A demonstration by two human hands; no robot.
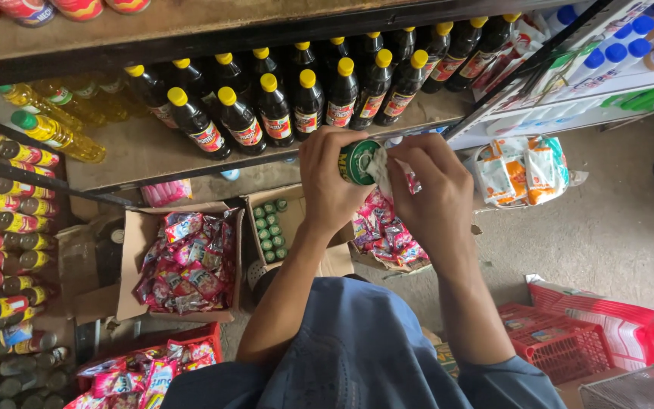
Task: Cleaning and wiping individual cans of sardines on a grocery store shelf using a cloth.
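Head view: my left hand (332, 185) is wrapped around a green-topped can (358, 160), held above the open carton (294, 227) below the shelf's front edge (266, 163). My right hand (433, 193) pinches a white cloth (380, 163) against the can's top.

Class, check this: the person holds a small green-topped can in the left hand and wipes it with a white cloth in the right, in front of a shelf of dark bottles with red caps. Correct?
Not quite. In the head view the dark bottles have yellow caps, not red. The rest stands: left hand holds the green-topped can, right hand presses a white cloth to it.
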